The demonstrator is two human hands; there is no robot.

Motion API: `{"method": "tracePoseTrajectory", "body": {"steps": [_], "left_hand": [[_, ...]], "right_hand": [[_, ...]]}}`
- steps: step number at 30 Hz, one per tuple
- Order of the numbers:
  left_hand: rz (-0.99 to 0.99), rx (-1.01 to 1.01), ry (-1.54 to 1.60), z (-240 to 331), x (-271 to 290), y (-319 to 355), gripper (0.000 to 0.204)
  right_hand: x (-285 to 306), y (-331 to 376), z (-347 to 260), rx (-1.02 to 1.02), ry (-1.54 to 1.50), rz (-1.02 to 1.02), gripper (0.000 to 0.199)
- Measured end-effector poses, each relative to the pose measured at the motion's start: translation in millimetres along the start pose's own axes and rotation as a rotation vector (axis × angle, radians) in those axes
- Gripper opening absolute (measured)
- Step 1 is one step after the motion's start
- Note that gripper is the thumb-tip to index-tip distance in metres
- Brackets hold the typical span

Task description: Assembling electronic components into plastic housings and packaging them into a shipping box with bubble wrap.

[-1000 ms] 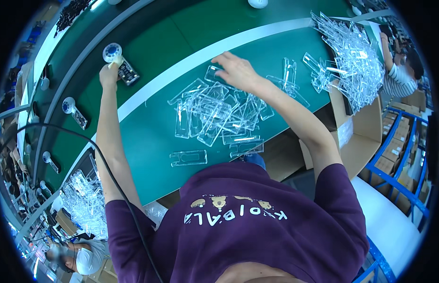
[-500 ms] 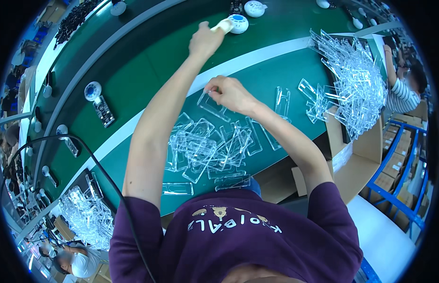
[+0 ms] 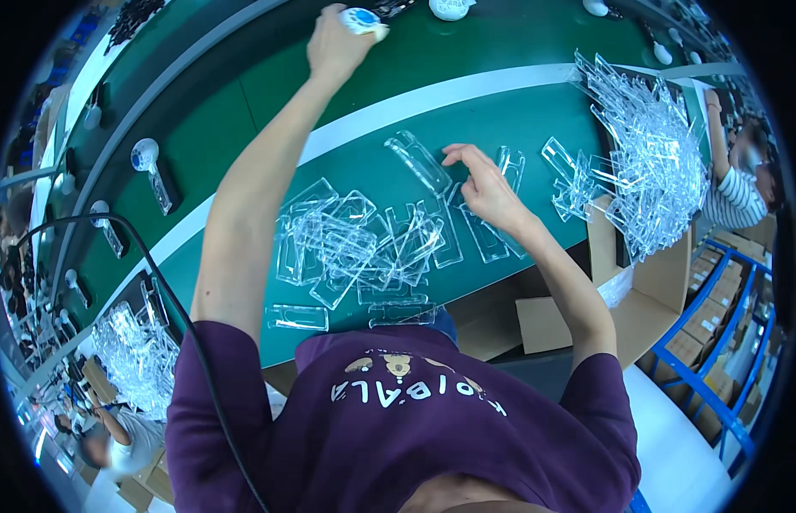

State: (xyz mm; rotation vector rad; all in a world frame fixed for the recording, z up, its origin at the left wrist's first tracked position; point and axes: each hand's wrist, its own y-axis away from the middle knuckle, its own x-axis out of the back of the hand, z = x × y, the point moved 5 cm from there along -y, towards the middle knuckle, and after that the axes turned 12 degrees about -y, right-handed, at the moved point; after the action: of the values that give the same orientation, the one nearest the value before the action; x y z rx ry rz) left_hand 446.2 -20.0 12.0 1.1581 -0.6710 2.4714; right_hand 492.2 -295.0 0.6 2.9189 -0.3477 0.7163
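Observation:
My left hand (image 3: 340, 44) is stretched far over the green conveyor belt, its fingers closed around a device with a round white head and blue centre (image 3: 362, 20). A dark part (image 3: 393, 8) adjoins that device, partly cut off by the picture's edge. A pale cover shows at my fingertips. My right hand (image 3: 490, 190) hovers over the near work surface, holding nothing, index finger extended and the others bent. Beside it lies a clear plastic case (image 3: 417, 162), apart from the fingers. A loose pile of similar clear cases (image 3: 355, 244) spreads between my arms.
A big heap of clear cases (image 3: 650, 162) stands at the right, another (image 3: 137, 359) at the lower left. More round-headed devices (image 3: 150, 162) lie along the belt. A black cable (image 3: 171, 291) crosses at left. Cardboard boxes (image 3: 543, 325) and a blue rack (image 3: 701, 368) are at right. Other people sit nearby.
My left hand has taken hold of the white-headed device and moved it left and farther away. My right hand has let go of a clear case and drawn back to the right.

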Motion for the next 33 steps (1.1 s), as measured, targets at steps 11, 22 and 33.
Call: {"method": "tracePoseTrajectory", "body": {"steps": [11, 22, 33], "left_hand": [[0.522, 0.035, 0.507, -52, 188, 24, 0.07], [0.129, 0.367, 1.801, -128, 187, 91, 0.045], [0.134, 0.25, 1.615, -102, 214, 134, 0.054]], "right_hand": [[-51, -25, -5, -0.001, 0.631, 0.256, 0.056], [-91, -48, -176, 0.209, -0.087, 0.264, 0.055], [-181, -38, -222, 0.334, 0.358, 0.447, 0.061]]}}
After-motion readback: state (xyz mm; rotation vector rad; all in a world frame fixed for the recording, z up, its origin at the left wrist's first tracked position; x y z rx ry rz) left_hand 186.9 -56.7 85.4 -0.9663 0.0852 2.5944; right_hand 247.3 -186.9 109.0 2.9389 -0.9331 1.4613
